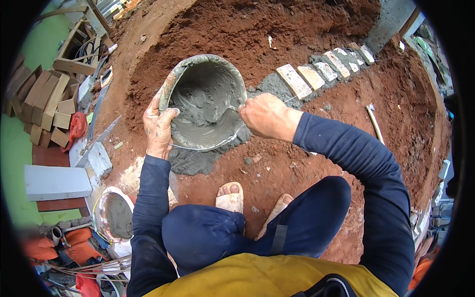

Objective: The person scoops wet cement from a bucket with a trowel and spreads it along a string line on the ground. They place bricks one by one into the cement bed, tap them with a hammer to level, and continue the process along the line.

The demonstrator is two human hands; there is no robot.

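Note:
My left hand [157, 128] grips the side of a bucket [200, 138], which is tilted so its opening faces me and holds grey wet mortar [190, 101]. My right hand [264, 116] is closed on the handle of a trowel [217, 111], whose blade is inside the bucket against the mortar. Below and behind the bucket, grey mortar [195, 163] lies on the red soil. A row of pale bricks [294, 80] set in mortar runs toward the upper right, with a thin string along it.
A stack of wood offcuts [44, 99], a white block [57, 183] and a smaller bucket of mortar [118, 218] are at the left. A dug soil bank [257, 29] rises ahead. A pale stick [375, 123] lies at the right; tools and debris [79, 245] crowd the lower left.

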